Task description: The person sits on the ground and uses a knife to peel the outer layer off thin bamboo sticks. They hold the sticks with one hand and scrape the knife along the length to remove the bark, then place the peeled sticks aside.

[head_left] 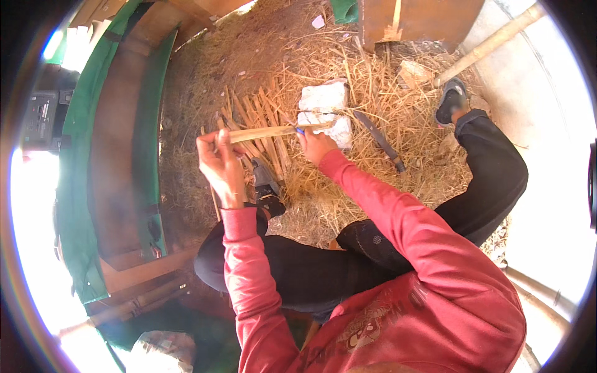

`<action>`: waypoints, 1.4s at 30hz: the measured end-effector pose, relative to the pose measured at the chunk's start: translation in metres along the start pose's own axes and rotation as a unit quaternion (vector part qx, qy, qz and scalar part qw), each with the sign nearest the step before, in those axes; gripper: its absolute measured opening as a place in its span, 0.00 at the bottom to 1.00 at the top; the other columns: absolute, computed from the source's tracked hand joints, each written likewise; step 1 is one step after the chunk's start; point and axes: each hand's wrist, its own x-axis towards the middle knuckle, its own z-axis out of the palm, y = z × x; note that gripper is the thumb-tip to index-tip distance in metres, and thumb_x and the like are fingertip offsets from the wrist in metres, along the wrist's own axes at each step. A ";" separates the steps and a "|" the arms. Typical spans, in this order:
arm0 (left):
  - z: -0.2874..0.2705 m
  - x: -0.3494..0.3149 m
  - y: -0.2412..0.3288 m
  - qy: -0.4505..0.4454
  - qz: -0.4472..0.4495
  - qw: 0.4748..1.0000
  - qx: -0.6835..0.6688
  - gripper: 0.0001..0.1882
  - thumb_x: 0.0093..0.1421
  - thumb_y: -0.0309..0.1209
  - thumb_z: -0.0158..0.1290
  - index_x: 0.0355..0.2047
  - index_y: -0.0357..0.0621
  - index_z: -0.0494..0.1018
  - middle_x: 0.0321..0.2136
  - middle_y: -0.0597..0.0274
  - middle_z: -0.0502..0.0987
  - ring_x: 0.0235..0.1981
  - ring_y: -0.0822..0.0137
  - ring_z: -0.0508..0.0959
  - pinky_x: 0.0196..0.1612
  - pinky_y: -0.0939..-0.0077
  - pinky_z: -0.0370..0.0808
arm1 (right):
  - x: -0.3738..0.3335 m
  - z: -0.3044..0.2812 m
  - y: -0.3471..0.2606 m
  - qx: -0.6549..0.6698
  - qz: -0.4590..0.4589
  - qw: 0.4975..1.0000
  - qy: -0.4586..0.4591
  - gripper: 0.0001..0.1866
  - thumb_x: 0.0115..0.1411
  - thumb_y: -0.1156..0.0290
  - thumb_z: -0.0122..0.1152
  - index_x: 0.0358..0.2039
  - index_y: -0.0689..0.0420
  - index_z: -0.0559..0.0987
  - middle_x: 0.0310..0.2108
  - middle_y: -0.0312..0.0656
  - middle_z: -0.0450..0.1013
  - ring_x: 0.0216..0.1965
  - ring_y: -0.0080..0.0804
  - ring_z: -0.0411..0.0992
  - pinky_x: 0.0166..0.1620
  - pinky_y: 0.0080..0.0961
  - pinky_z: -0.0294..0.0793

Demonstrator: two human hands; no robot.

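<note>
A flat, pale bamboo strip point(261, 133) lies level across the space between my two hands. My left hand point(221, 166) is closed around its left end, thumb up. At the strip's right part, my right hand point(318, 147) is closed on a small tool with a blue handle point(300, 130); its blade or tip is too small to make out. White blocks point(323, 97) lie on the ground just behind and under the strip's right end. To the right of them rests a long dark machete point(380, 142), out of my hands.
Several split bamboo strips point(264, 112) lie in a row behind my left hand. Straw and shavings point(373, 180) cover the ground around my feet. A bamboo pole point(491, 43) leans at the far right; a green-edged wooden frame point(109, 155) stands on the left.
</note>
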 end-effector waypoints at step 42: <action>0.002 -0.007 0.014 -0.099 0.023 0.993 -0.060 0.07 0.66 0.29 0.53 0.37 0.35 0.73 0.23 0.62 0.78 0.22 0.77 0.77 0.27 0.82 0.72 | -0.054 -0.085 -0.079 0.142 -0.050 0.988 -0.025 0.17 0.69 0.59 0.45 0.45 0.61 0.70 0.19 0.61 0.73 0.24 0.61 0.75 0.26 0.51 0.72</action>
